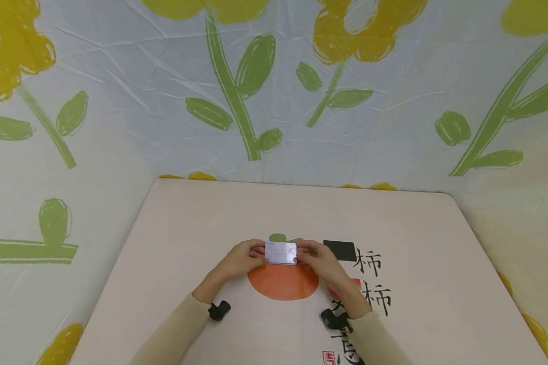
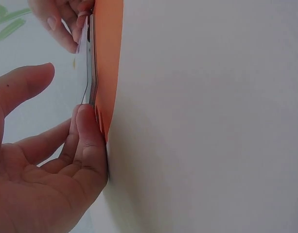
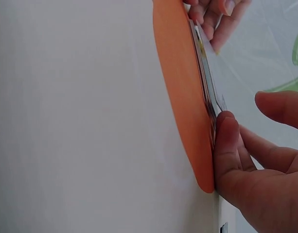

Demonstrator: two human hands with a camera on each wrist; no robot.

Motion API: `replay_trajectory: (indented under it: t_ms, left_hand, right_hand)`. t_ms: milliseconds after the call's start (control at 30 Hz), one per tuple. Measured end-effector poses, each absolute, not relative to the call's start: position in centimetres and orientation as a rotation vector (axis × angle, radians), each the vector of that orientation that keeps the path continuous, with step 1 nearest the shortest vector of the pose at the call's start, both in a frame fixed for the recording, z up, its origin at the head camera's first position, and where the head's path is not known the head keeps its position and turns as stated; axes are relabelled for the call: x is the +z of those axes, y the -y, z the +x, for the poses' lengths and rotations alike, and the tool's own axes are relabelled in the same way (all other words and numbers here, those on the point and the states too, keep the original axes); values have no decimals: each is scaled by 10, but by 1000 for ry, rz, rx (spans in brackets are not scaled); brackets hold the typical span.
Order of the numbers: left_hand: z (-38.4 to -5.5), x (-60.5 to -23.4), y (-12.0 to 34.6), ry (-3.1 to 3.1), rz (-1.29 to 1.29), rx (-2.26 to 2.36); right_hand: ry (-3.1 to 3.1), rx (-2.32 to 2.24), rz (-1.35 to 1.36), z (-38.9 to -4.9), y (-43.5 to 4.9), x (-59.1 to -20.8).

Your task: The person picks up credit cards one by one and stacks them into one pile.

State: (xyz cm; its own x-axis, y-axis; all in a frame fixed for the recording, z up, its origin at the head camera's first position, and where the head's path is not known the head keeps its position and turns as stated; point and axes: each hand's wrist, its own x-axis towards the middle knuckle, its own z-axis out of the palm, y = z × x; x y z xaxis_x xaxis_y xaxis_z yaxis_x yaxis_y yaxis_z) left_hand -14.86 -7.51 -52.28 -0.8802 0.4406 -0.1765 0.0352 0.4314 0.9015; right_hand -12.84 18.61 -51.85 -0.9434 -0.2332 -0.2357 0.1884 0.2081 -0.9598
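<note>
Both hands hold a small stack of thin cards [image 1: 280, 253] over the orange fruit print on the table. The top card is pale lilac with faint print. My left hand [image 1: 244, 258] pinches the stack's left end, and my right hand [image 1: 320, 259] pinches its right end. Edge-on in the left wrist view, the stack [image 2: 94, 63] shows several layers close above the orange print. There the top card rises slightly apart from those under it. The right wrist view shows the same gap above the layered edges [image 3: 205, 77]. Fingertips [image 3: 227, 127] cover the near corner.
The table [image 1: 187, 213] has a pale cover with an orange fruit print [image 1: 283, 284] and black brush characters [image 1: 378, 299]. A dark flat rectangle [image 1: 340, 250] lies right of the cards. Behind hangs a flower-patterned cloth [image 1: 141, 101]. Black wrist devices [image 1: 219, 311] sit at both sleeves.
</note>
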Motion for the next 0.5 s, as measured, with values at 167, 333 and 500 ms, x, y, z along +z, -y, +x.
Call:
replay_trajectory:
  t_ms: [167,333,500]
  left_hand:
    - [-149,-521,74,-2322,410,1410]
    - [-149,-523,73,-2329,408,1385]
    - [-150,-525,74,-2328,412,1378]
  right_hand:
    - [-2205,-1750,-52,-129,-185,-519]
    - [-2210,-1754,-40,-130,-184,-518]
    - [-2227,-1734,-41,-130,-183,-519]
